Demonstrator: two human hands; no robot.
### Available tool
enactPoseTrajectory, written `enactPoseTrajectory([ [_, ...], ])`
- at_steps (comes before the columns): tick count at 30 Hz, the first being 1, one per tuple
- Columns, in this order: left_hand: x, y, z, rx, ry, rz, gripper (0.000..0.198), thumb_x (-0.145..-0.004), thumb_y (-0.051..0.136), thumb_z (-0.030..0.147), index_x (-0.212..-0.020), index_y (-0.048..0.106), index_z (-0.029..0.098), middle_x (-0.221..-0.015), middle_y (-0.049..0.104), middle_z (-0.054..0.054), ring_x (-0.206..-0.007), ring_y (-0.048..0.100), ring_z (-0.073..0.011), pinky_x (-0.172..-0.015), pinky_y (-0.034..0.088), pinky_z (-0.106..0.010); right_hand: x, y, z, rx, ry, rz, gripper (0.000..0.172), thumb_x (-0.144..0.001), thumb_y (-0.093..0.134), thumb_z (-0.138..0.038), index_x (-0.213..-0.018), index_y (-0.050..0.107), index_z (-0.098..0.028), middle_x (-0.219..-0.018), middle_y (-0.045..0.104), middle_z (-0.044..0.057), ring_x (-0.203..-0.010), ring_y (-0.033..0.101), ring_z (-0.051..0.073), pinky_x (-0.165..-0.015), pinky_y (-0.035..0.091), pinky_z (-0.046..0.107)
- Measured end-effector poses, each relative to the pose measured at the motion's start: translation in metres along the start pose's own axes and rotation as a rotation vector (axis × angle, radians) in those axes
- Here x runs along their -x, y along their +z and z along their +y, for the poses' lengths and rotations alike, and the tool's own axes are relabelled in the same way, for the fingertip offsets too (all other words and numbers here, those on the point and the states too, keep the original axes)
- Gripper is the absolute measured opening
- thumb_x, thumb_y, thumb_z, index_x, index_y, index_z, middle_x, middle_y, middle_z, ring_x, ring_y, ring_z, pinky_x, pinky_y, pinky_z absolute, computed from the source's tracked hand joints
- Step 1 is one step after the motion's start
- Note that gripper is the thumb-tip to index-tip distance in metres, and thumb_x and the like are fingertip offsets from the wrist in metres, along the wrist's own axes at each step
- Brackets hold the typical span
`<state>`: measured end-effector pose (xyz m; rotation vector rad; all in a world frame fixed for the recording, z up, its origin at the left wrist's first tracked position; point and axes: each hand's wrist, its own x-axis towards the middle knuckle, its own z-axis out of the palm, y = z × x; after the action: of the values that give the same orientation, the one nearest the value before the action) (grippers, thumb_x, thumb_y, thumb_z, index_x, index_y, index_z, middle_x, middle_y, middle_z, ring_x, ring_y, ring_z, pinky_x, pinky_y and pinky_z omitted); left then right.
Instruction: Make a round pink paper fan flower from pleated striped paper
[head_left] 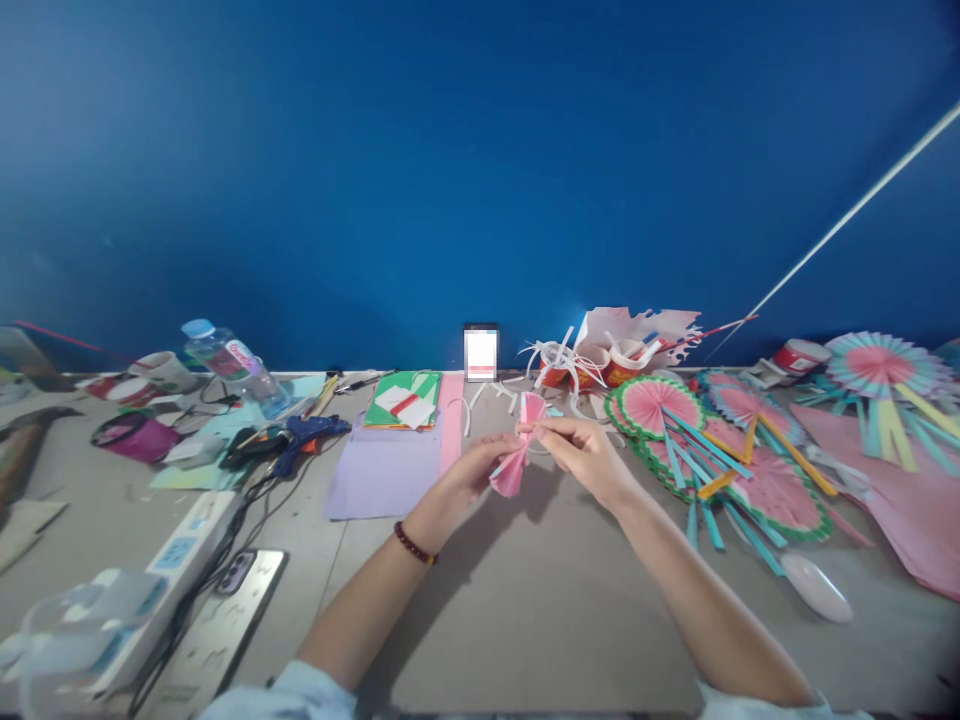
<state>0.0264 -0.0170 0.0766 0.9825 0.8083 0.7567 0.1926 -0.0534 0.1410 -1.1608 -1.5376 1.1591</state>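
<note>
Above the middle of the grey table, both hands hold a small pink pleated paper fan (510, 475), pinched narrow at its waist and flaring at both ends. My left hand (484, 468), with a dark bead bracelet (415, 543) at the wrist, has its fingers closed on the fan from the left. From the right, my right hand (581, 455) pinches the fan near its narrow middle. Part of the fan's waist is hidden behind the fingers.
Finished paper fans (660, 410) with strips lie right, near a white oval object (817, 588). Paper cups (592, 368) stand behind. On the left are coloured paper sheets (386, 470), a blue glue gun (311, 435), a bottle (232, 360), a phone (232, 620) and a power strip (161, 590).
</note>
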Motion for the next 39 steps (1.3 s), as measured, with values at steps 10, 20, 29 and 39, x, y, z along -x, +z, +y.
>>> enactPoseTrajectory([
  [10, 0.003, 0.011, 0.008, 0.233, -0.069, 0.016, 0.026, -0.065, 0.078, 0.037, -0.077, 0.068, 0.015, -0.067, 0.061, -0.002, -0.059, 0.054, -0.0115, -0.058, 0.041, -0.024, -0.004, -0.003, 0.012, 0.263, -0.078, 0.088, 0.03, -0.085, 0.054, -0.039, -0.091, 0.074, -0.018, -0.069, 0.065, 0.004, -0.068, 0.057, 0.018, -0.061, 0.042, 0.027],
  [20, 0.007, 0.014, 0.012, 0.161, 0.018, 0.123, 0.036, -0.059, 0.082, 0.04, -0.078, 0.071, 0.012, -0.069, 0.065, -0.003, -0.065, 0.057, -0.0112, -0.059, 0.04, -0.021, 0.0, 0.001, 0.012, 0.546, -0.198, 0.187, 0.024, -0.084, 0.051, -0.031, -0.074, 0.068, -0.017, -0.051, 0.038, -0.004, -0.049, 0.033, 0.01, -0.05, 0.028, 0.023],
  [29, 0.008, 0.018, 0.01, 0.122, 0.051, 0.174, 0.034, -0.056, 0.082, 0.04, -0.073, 0.071, 0.013, -0.067, 0.067, -0.004, -0.061, 0.057, -0.0117, -0.056, 0.039, -0.022, 0.001, 0.001, 0.01, 0.583, -0.142, 0.118, 0.019, -0.08, 0.052, -0.026, -0.064, 0.059, -0.019, -0.051, 0.04, -0.004, -0.05, 0.035, 0.01, -0.049, 0.027, 0.022],
  [39, 0.007, 0.015, 0.005, 0.084, 0.118, 0.166, 0.035, -0.059, 0.08, 0.041, -0.079, 0.071, 0.013, -0.072, 0.069, -0.005, -0.062, 0.059, -0.0119, -0.061, 0.042, -0.024, -0.008, -0.001, 0.023, 0.474, -0.104, 0.08, 0.031, -0.085, 0.051, -0.037, -0.064, 0.063, -0.017, -0.053, 0.05, -0.002, -0.051, 0.041, 0.01, -0.051, 0.031, 0.022],
])
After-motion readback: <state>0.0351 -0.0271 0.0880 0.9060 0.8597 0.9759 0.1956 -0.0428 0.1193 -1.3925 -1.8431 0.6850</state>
